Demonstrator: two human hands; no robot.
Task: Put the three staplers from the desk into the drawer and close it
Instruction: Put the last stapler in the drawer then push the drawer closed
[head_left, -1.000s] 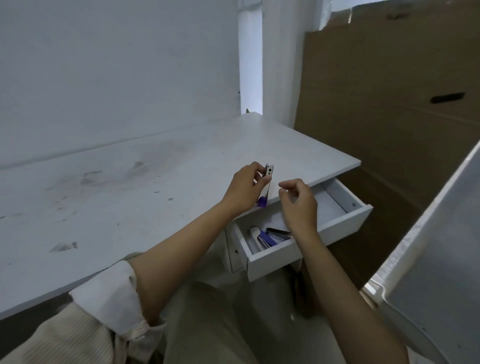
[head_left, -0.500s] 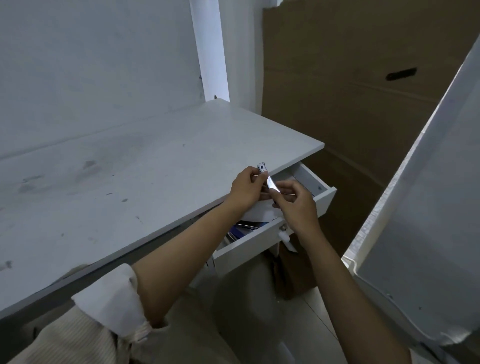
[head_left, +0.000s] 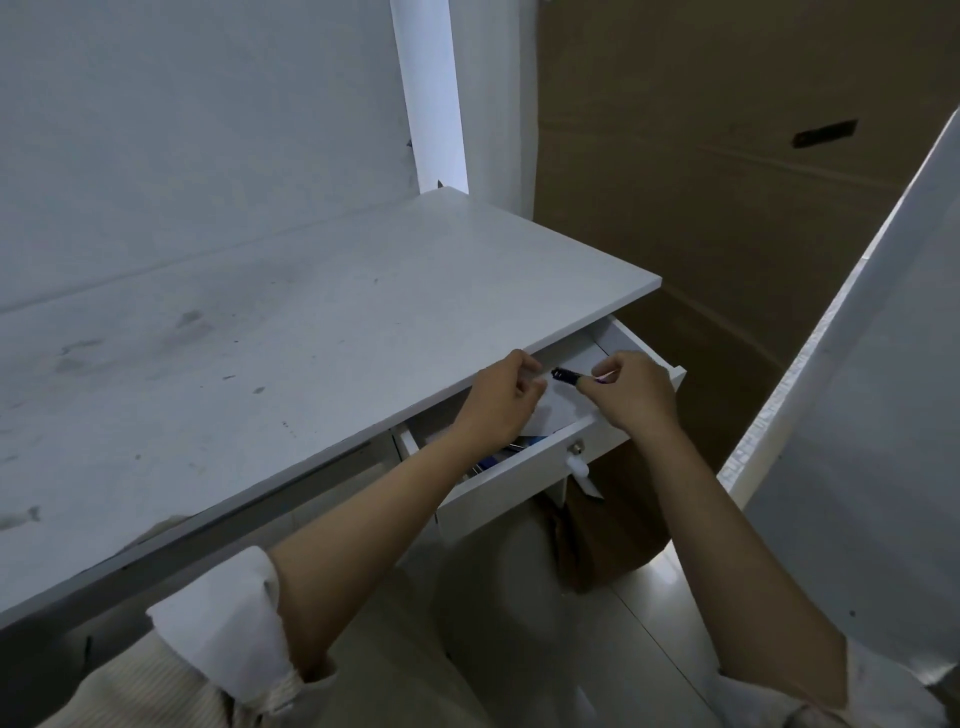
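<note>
While the drawer (head_left: 524, 480) stands open under the tabletop (head_left: 311, 332), right hand (head_left: 631, 395) pinches a stapler (head_left: 566, 375); left hand (head_left: 501, 397) curled, empty.

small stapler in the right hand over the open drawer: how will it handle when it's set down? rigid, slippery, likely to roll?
Stapler, pinched in the right hand over the drawer:
Probably rigid: it juts straight from the fingertips without sagging.
Likely light: a fingertip pinch carries it.
Unlikely to roll: it looks long and slim rather than round, though mostly hidden. It may skid on the smooth white drawer floor.
</note>
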